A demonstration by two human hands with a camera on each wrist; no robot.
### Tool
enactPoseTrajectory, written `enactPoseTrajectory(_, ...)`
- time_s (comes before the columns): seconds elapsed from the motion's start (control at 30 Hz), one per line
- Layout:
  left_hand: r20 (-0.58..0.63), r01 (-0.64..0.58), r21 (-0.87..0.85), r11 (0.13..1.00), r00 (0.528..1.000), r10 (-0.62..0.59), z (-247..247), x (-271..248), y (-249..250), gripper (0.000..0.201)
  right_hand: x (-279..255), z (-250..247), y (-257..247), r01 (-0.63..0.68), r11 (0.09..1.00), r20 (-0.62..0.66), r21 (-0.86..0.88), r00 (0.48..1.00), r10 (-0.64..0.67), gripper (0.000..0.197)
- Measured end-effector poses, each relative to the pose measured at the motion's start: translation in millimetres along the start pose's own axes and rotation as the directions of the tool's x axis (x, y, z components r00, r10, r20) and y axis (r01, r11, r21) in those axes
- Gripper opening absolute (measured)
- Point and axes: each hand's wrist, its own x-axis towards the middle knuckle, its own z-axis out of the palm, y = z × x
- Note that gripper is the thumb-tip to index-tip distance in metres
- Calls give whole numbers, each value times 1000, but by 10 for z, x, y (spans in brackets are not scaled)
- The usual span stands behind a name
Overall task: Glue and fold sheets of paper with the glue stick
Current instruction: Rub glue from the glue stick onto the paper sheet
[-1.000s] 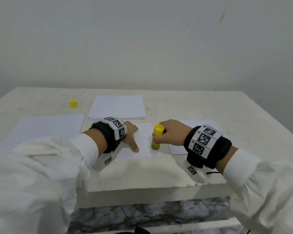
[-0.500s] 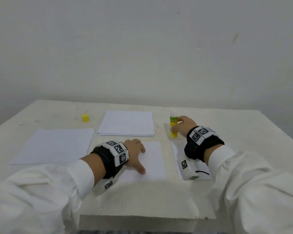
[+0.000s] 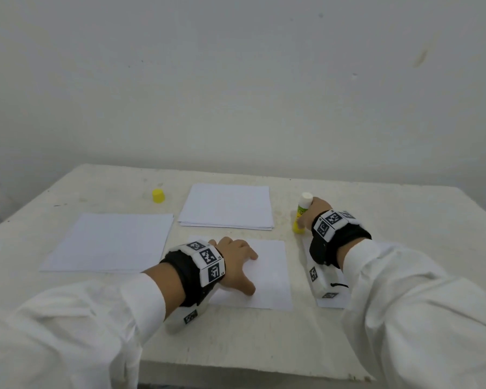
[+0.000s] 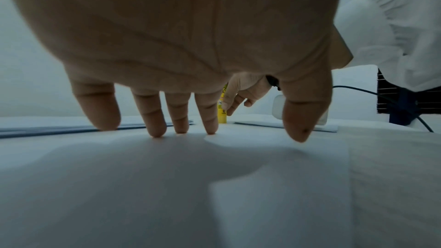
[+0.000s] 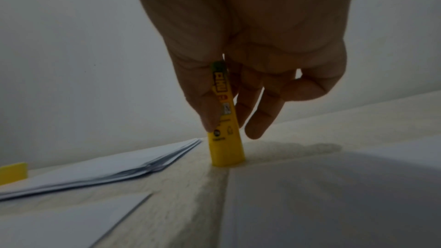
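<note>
A yellow glue stick (image 3: 301,216) (image 5: 225,142) (image 4: 222,107) stands upright on the white table, its white glue tip uncovered. My right hand (image 3: 313,213) (image 5: 238,101) grips its body with thumb and fingers. A folded white sheet (image 3: 270,273) (image 4: 214,186) lies in front of me. My left hand (image 3: 236,262) (image 4: 190,101) presses on it with spread, straight fingers. Another white sheet (image 3: 328,301) lies under my right wrist. The yellow cap (image 3: 158,196) (image 5: 13,173) sits apart at the back left.
A stack of white sheets (image 3: 227,206) (image 5: 95,173) lies at the back middle. One larger sheet (image 3: 110,242) lies at the left. The table's front edge (image 3: 236,369) is close to me. A wall stands right behind the table.
My right hand has carried the glue stick from the middle sheet to the back right and stood it on the table there. My left hand stays on the sheet.
</note>
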Motion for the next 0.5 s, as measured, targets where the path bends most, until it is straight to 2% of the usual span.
enactPoseTrajectory(0.1, -9, 2, -60, 998, 1000, -2, 7, -8, -11, 78, 13, 35, 11, -48, 999, -1, -23, 999, 48, 52)
enactPoseTrajectory(0.17, -8, 5, -125, 992, 1000, -7, 5, -18, -37, 77, -44, 5, 59, -95, 990, 10, -102, 995, 96, 64)
enactPoseTrajectory(0.2, -12, 2, -158, 987, 1000, -4, -2, -28, -52, 76, -96, -24, 90, -94, 987, 34, -130, 995, 99, 60)
enactPoseTrajectory(0.23, -25, -8, -182, 983, 1000, 4, -11, -41, -69, 75, -160, -56, 113, -81, 984, 48, -160, 995, 90, 47)
enactPoseTrajectory(0.3, -54, -42, -201, 979, 998, 32, -31, -65, -108, 71, -303, -129, 119, -85, 966, 93, -246, 989, 111, 12)
enactPoseTrajectory(0.37, -64, -74, -215, 974, 996, 62, -55, -105, -159, 68, -438, -109, 45, -66, 951, 154, -301, 981, 117, 22)
enactPoseTrajectory(0.5, -97, -113, -238, 965, 991, 92, -131, -263, -344, 61, -664, 7, -366, 110, 919, 273, -380, 962, -2, 30)
